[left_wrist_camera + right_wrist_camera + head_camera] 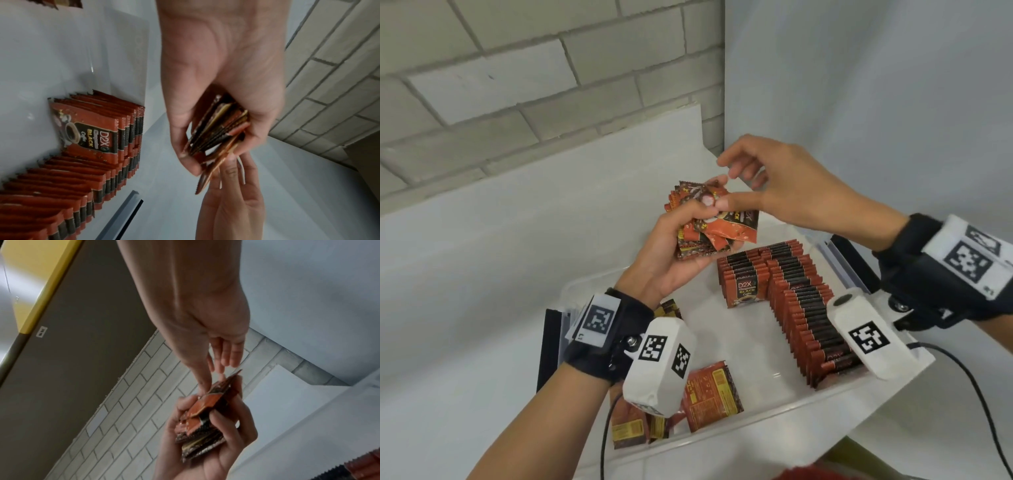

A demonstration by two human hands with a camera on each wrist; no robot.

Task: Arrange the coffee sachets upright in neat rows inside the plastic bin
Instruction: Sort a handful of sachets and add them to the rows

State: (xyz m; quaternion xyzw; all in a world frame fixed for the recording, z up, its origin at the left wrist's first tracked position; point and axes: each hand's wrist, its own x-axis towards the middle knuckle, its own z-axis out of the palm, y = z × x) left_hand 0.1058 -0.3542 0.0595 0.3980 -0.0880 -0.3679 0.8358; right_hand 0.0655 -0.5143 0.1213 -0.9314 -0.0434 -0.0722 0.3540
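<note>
My left hand grips a fanned bundle of red-and-black coffee sachets above the far end of the clear plastic bin. My right hand hovers over the bundle. Its thumb touches the top sachet and its other fingers are spread and relaxed above. Two rows of upright sachets fill the bin's right side. The left wrist view shows the bundle edge-on in my left hand, with the rows below. The right wrist view shows my right hand reaching down onto the bundle.
Loose sachets lie flat at the bin's near left, partly hidden by my left wrist camera. A grey brick wall and a white panel stand behind. A black cable trails off to the right. A dark strip sits left of the bin.
</note>
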